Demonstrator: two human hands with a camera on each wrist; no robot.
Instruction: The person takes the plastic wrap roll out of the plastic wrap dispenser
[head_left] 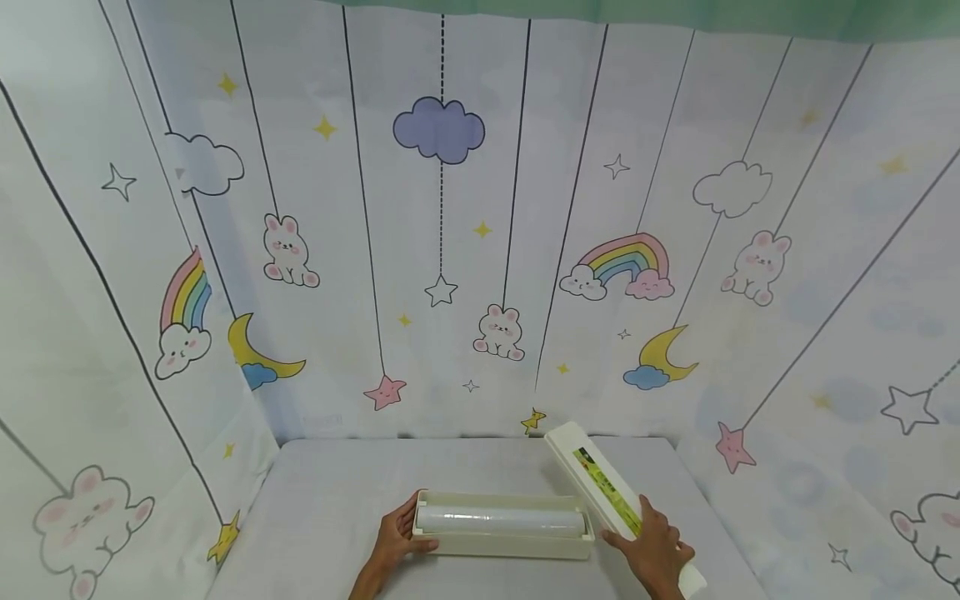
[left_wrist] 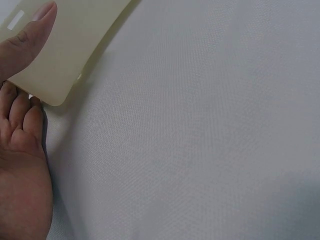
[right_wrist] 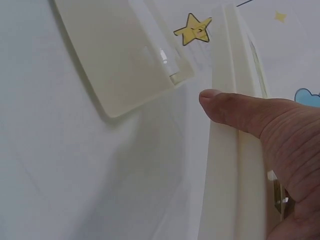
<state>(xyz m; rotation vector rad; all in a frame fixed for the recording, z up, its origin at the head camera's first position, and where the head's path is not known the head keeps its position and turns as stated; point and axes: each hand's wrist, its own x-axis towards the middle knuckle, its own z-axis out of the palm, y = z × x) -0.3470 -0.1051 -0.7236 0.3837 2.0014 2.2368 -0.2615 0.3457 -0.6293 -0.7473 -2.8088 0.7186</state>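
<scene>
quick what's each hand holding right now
Left hand: holding one end of the open box.
Right hand: holding the long white lid.

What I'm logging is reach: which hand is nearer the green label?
Right. The right hand grips the white lid beside the green label; the left hand holds the left end of the open box.

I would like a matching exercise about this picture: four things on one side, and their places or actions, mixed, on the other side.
Column one
1. Left hand
2. Right hand
3. Shiny roll
4. Green label

Column two
A. lies inside the open box
B. grips the long lid
C. is on the face of the lid
D. holds one end of the box

Right pairs: 1-D, 2-B, 3-A, 4-C
</scene>
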